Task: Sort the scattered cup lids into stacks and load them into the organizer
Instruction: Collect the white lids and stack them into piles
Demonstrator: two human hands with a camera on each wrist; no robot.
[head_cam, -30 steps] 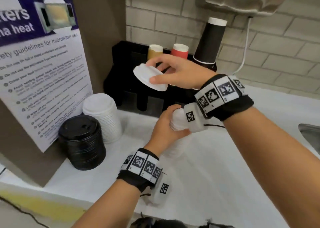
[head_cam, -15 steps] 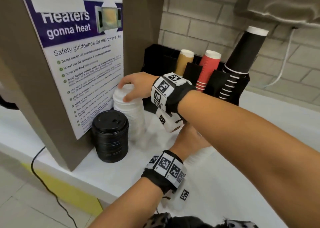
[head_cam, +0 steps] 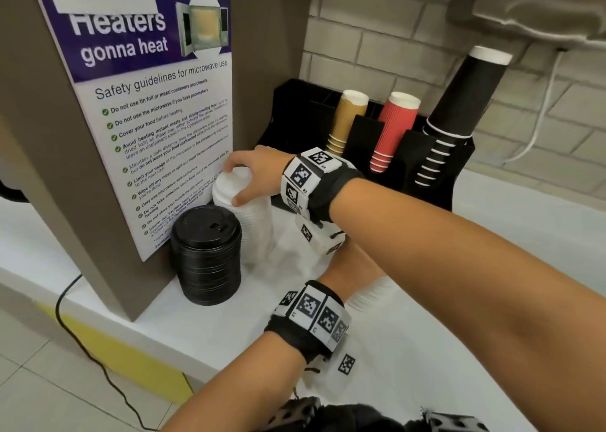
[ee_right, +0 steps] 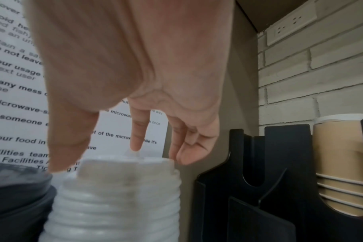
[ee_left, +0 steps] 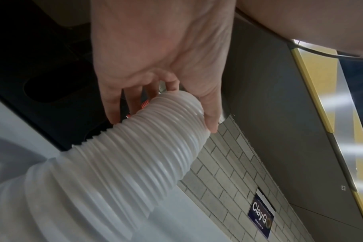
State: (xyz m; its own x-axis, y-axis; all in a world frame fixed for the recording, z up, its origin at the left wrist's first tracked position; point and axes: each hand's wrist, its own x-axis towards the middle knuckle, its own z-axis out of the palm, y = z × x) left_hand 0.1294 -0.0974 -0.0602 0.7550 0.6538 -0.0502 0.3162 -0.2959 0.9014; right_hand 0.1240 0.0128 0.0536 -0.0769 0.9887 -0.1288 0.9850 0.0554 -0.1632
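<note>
A tall stack of white lids stands on the counter by the poster, with a stack of black lids in front of it. My right hand sits over the white stack, thumb and fingers curled round the top white lid. My left hand grips the top of a second, leaning stack of white lids; in the head view it is mostly hidden under my right forearm. The black organizer stands at the back against the wall.
The organizer's slots hold brown cups, red cups and tall black cups. A panel with a microwave poster closes off the left side. The white counter runs to the right; its front edge is near the black lids.
My right hand carried a single white lid from in front of the organizer leftward and set it on top of the white stack. My left hand stayed on its stack.
</note>
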